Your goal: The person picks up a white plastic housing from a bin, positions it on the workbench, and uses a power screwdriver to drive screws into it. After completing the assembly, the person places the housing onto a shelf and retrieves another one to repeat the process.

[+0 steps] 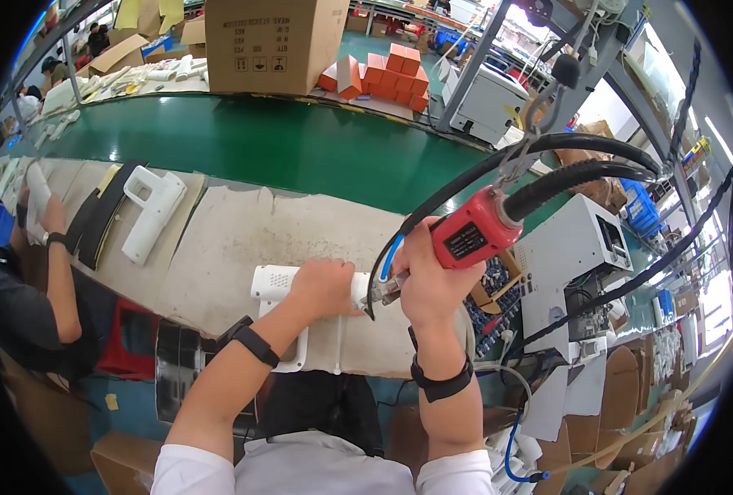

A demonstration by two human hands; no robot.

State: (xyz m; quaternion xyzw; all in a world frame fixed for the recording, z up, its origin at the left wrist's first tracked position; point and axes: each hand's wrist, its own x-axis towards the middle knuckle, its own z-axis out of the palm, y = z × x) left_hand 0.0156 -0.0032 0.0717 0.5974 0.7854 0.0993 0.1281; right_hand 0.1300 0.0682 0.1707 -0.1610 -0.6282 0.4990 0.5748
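My left hand is closed over a white plastic housing on the worktable in front of me. One end of that housing has a patch of small holes, and part of it is hidden under my hand and forearm. My right hand grips a red power screwdriver, which hangs from a metal hook and carries thick black cables. Its metal tip end points left and meets the right end of the housing beside my left fingers; the exact contact is hidden.
Another white housing with a handle opening lies at the left on the cardboard-covered table, next to black strips. A co-worker's arm is at the far left. A white machine and bin of screws stand right.
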